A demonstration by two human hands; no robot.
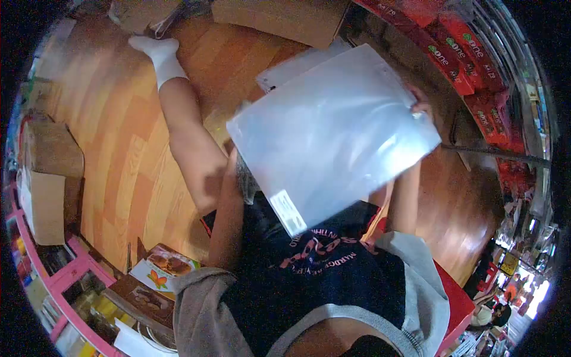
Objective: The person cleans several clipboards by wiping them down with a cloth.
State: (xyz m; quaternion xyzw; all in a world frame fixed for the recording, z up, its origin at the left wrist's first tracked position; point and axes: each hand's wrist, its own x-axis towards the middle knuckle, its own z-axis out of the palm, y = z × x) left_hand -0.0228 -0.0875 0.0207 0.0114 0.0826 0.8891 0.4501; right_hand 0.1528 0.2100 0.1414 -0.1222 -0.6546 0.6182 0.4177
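A large translucent plastic sleeve (pixel 333 131) with a white barcode label (pixel 287 212) is held up, tilted, over my lap. My right hand (pixel 420 102) is closed on its upper right edge, with the fingertips showing over the plastic. Beside the sleeve's left edge is my left hand (pixel 231 152). Its fingers are mostly hidden behind the plastic, so their grip does not show. Crinkled clear plastic (pixel 245 179) hangs next to that hand. More clear plastic packaging (pixel 279 76) lies behind the sleeve's upper left side.
My bare leg (pixel 183 119) stretches over the wooden floor (pixel 119 143). Cardboard boxes (pixel 279 21) stand ahead, and an open carton (pixel 47 202) is at left. Red paper packs (pixel 458 53) line the right-hand shelf. A pink rack (pixel 74 273) and a printed box (pixel 163 268) are at lower left.
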